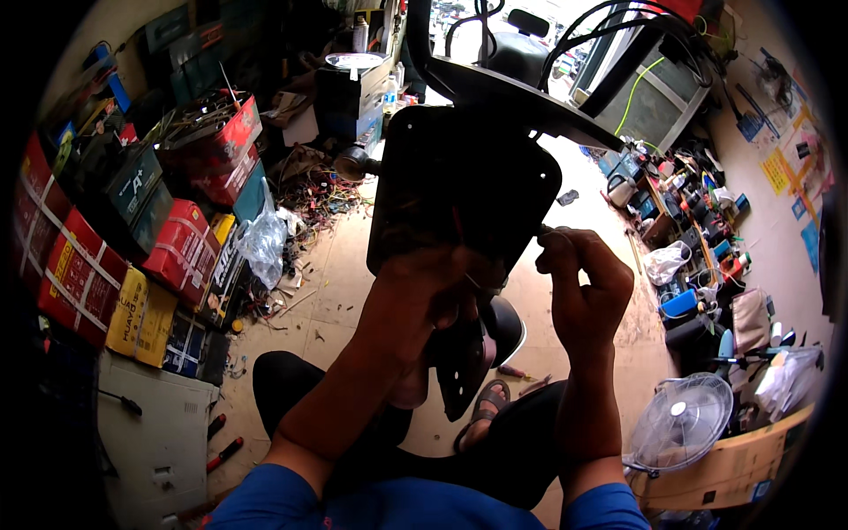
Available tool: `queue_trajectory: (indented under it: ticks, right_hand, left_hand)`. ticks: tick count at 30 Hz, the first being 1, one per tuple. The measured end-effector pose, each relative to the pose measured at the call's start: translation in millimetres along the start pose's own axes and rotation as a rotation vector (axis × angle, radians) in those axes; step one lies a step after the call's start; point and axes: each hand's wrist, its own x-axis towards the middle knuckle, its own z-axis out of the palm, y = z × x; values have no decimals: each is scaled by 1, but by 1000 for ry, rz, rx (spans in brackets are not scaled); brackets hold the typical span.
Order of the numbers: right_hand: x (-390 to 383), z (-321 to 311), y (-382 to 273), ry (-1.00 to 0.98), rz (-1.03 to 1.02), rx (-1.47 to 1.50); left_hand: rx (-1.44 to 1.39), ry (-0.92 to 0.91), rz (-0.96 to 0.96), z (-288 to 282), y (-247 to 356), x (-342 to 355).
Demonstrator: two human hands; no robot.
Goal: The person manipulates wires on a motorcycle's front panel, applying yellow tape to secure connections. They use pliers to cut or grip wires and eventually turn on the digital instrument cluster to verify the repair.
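A black panel (468, 190) with rounded corners and small holes near its edges stands upright in front of me, mostly in deep shadow. My left hand (433, 283) is at its lower part; the fingers are lost in the dark, so their grip does not show. Beside the panel's right edge, my right hand (587, 274) is closed with thumb and forefinger pinched together. Whatever it pinches is too small and dark to make out. Below the panel hangs a narrow dark plate (461, 375) with pale holes.
Red battery boxes (181, 243) and a yellow box (140, 318) are stacked at left, near a clear plastic bag (263, 238). Tools lie on the floor by my sandalled foot (486, 411). A fan (682, 415) and cluttered shelves (685, 221) line the right; black cables (609, 31) hang above.
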Motion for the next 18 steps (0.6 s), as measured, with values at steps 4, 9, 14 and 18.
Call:
queue_trajectory:
  ticks: [4,9,14,18]
  right_hand:
    - [-1,-18,5,56,34,-28]
    - [1,-43,5,137,152,-15]
    - [-1,-62,23,235,195,85]
    - [-8,-70,37,233,250,19]
  left_hand:
    - [38,10,30,10,4,-2]
    - [63,34,64,11,2,-1]
    - [-15,-5,97,4,-6,1]
    - [-8,15,114,4,-7,4]
